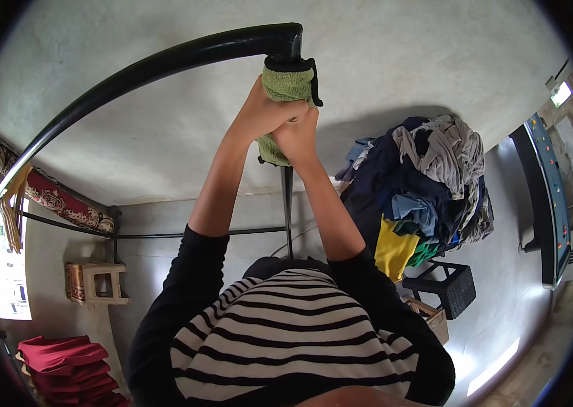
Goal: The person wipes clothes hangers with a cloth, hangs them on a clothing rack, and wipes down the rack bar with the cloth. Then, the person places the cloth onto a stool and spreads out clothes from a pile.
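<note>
A green cloth (288,83) with black edging is wrapped around the upright part of a black metal rack (185,60), just below its corner. My left hand (277,114) is closed around the cloth, its fingers curled toward the right. Slightly lower, my right hand (298,137) also grips the cloth against the post, touching my left hand. Some of the cloth shows below both hands. Part of the fingers and the post inside the cloth are hidden.
Hangers (12,216) hang at the rack's far left end. A big heap of clothes (439,169) is piled at right, near a black stool (455,290). Another stool (107,283) and red folded fabric (66,366) are at left. A pool table (549,197) stands far right.
</note>
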`<state>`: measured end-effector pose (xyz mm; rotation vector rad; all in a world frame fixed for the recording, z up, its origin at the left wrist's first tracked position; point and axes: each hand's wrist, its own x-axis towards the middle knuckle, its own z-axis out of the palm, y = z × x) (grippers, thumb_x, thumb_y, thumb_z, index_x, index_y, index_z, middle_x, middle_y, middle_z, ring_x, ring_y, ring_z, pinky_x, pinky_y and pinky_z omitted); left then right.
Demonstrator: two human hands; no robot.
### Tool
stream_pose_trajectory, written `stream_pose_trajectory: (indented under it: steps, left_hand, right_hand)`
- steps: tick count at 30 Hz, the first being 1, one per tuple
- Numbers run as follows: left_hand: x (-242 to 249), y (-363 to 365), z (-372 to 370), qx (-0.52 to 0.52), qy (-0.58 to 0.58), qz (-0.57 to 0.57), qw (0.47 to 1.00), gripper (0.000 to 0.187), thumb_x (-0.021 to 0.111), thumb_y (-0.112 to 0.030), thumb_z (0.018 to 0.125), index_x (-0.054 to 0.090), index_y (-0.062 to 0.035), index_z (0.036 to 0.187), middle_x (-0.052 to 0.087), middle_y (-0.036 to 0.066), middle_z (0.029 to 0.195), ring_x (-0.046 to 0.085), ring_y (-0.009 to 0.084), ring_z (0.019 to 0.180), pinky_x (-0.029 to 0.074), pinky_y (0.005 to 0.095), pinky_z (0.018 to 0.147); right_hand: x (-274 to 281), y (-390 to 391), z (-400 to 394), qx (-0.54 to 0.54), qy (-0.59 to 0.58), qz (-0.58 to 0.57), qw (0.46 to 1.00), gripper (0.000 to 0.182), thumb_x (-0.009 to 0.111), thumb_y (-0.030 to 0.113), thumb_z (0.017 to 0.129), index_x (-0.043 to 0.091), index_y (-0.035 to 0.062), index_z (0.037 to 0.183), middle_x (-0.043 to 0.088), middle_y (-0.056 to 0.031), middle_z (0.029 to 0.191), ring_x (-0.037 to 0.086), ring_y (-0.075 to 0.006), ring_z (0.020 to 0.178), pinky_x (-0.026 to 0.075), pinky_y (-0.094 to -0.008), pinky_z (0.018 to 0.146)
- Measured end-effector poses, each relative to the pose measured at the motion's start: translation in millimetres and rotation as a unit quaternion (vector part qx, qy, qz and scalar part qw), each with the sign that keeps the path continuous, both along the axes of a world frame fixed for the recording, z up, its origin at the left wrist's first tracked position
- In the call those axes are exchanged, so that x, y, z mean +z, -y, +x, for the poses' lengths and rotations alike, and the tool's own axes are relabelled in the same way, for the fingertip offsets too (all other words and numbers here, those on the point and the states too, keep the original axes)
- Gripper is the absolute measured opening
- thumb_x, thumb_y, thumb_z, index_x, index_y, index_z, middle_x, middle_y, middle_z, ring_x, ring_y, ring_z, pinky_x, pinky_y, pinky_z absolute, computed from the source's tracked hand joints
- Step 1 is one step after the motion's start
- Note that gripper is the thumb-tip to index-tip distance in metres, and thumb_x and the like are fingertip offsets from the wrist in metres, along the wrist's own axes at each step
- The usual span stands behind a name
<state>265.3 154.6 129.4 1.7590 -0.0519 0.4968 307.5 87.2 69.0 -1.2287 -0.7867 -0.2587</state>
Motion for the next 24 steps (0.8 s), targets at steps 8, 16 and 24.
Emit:
stream_pose_trajectory:
  steps: [8, 16, 24]
  left_hand:
    - [-51.4, -3.0, 1.3, 0.002, -0.032, 0.000, 0.999, 0.028, 0.062, 0.000, 0.063, 0.053, -0.0023, 0.090, 0.056, 0.001, 0.080, 0.054, 0.0097, 0.075, 0.045, 0.0264, 0.066]
    - [-31.1, 0.2, 3.0, 0.037, 0.018, -0.024, 0.999, 0.024, 0.066, -0.006, 0.064, 0.059, -0.0003, 0.086, 0.063, 0.005, 0.079, 0.059, 0.0118, 0.074, 0.048, 0.0274, 0.069]
    - [23.8, -3.8, 9.1, 0.026, 0.084, -0.004, 0.996, 0.021, 0.065, -0.004, 0.065, 0.059, -0.0003, 0.085, 0.060, 0.003, 0.078, 0.057, 0.0090, 0.075, 0.046, 0.0260, 0.066]
  right_hand:
    - [-42.1, 0.4, -4.9, -0.026, -0.008, -0.010, 1.000, 0.019, 0.057, 0.001, 0.063, 0.060, -0.0028, 0.081, 0.063, -0.0167, 0.070, 0.065, -0.0277, 0.067, 0.046, -0.0298, 0.056]
    - [-19.6, 1.5, -7.1, -0.033, -0.046, -0.034, 0.998, 0.014, 0.059, 0.004, 0.064, 0.059, -0.0047, 0.075, 0.062, -0.0183, 0.068, 0.066, -0.0272, 0.068, 0.047, -0.0323, 0.056]
    - [40.5, -1.1, -0.4, -0.045, 0.016, -0.009, 0.999, 0.017, 0.062, 0.011, 0.064, 0.057, -0.0032, 0.072, 0.060, -0.0194, 0.065, 0.062, -0.0335, 0.062, 0.046, -0.0345, 0.053]
